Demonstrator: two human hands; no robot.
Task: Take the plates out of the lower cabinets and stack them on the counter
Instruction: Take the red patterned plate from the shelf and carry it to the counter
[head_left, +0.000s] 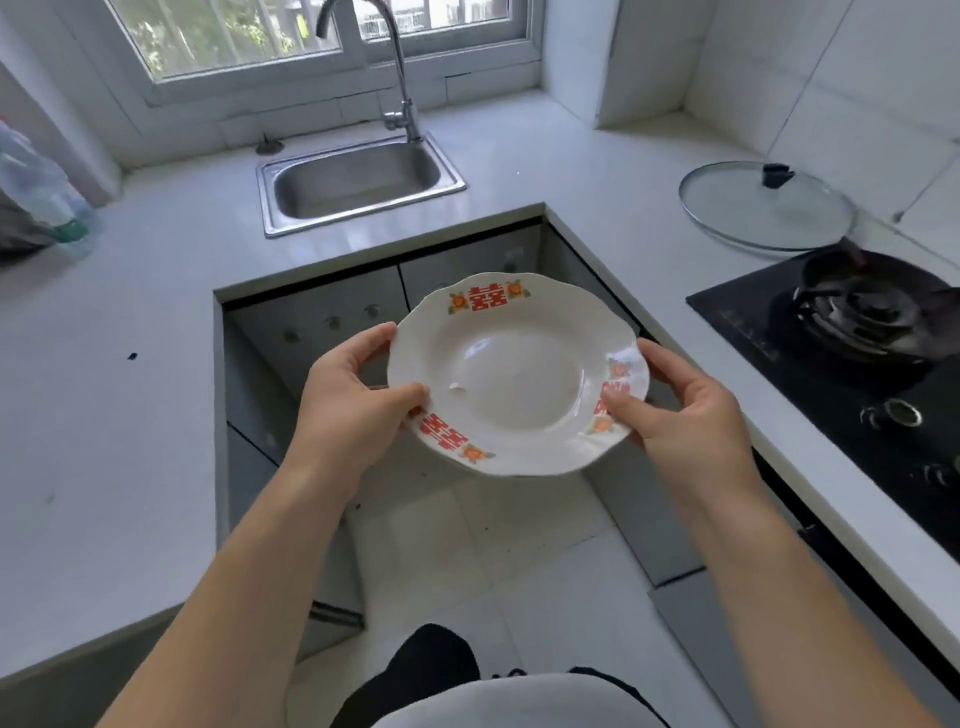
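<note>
A white scalloped plate with red characters and orange flowers on its rim hangs in the air in front of me, above the floor between the counters. My left hand grips its left rim, thumb on top. My right hand grips its right rim the same way. The white counter wraps around on the left, back and right. Grey lower cabinet doors below the sink look closed.
A steel sink with a tall faucet sits at the back. On the right lie a glass pot lid and a black gas stove holding a dark pan. A plastic bottle lies at far left.
</note>
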